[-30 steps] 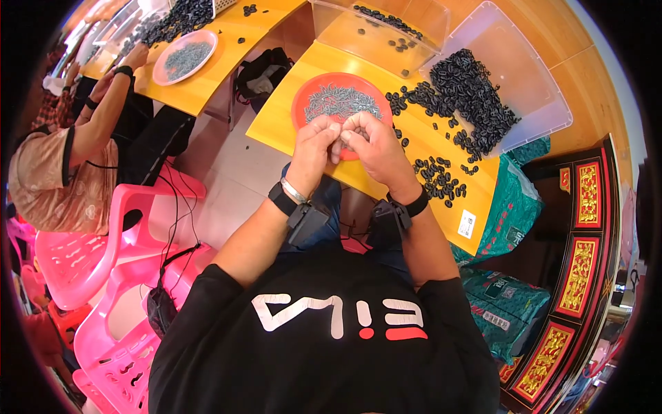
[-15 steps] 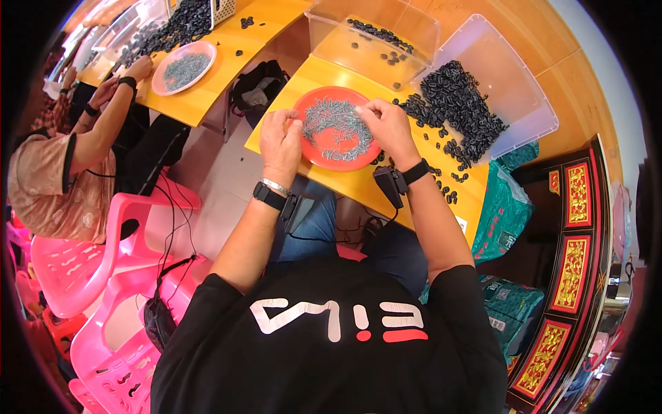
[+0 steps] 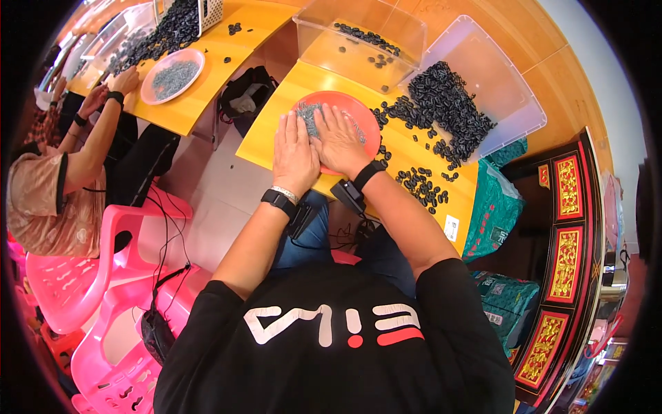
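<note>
A round red plate (image 3: 370,123) on the yellow table holds a heap of small, thin grey metal pieces (image 3: 308,116) that look like screws or pins. My left hand (image 3: 295,155) lies over the plate's near left side, fingers stretched and held side by side. Beside it, my right hand (image 3: 339,141) is spread flat over the heap, fingertips on the grey pieces. The two hands touch near the thumbs, palms down. Neither holds anything visible, though what lies under the palms is hidden.
Small black oval parts (image 3: 448,103) spill from a tipped clear bin (image 3: 514,90) onto the yellow table (image 3: 265,141). Another clear box (image 3: 317,38) stands at the back. At left, a person (image 3: 65,186) works at another table by a pink plate (image 3: 196,63). Pink chairs (image 3: 69,290) stand below.
Both hands have come from the plate's sides inward and flattened over the grey pieces. The right hand moved left and nearer. The whole view has shifted slightly.
</note>
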The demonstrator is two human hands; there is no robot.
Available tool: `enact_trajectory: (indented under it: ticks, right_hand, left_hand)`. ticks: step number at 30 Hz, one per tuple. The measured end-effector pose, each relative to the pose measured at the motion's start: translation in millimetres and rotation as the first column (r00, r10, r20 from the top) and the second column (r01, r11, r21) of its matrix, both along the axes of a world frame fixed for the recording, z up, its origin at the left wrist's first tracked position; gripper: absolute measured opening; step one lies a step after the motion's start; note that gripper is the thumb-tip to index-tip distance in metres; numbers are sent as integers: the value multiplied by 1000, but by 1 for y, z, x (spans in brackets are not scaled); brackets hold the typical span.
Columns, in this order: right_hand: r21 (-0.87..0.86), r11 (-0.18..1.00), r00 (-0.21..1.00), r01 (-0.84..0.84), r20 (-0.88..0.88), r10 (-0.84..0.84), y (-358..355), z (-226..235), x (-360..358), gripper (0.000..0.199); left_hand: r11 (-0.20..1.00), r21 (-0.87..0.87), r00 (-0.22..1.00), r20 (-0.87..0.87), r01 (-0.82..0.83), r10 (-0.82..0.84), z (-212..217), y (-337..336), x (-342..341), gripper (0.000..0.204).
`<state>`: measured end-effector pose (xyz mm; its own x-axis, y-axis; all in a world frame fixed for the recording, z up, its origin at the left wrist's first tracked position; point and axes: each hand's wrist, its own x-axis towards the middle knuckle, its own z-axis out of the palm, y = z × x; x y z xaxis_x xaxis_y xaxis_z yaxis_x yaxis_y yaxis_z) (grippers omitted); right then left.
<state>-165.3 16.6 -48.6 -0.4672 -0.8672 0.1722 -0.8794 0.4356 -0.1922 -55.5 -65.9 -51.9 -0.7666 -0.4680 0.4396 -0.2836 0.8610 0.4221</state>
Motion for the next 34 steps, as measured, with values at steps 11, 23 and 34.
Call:
enact_trajectory:
  ticks: [11, 23, 34]
  right_hand:
    - [-51, 998, 998, -23, 62, 26, 32, 16, -15, 70]
    - [-126, 989, 992, 77, -86, -88, 17, 19, -18, 32]
    - [-64, 976, 973, 209, -84, -214, 17, 18, -36, 19]
  left_hand:
    - [983, -28, 982, -40, 181, -182, 23, 1, -7, 57]
    - [958, -146, 956, 199, 247, -216, 17, -11, -33, 57]
    - [918, -144, 911, 252, 369, -327, 15, -7, -39, 61]
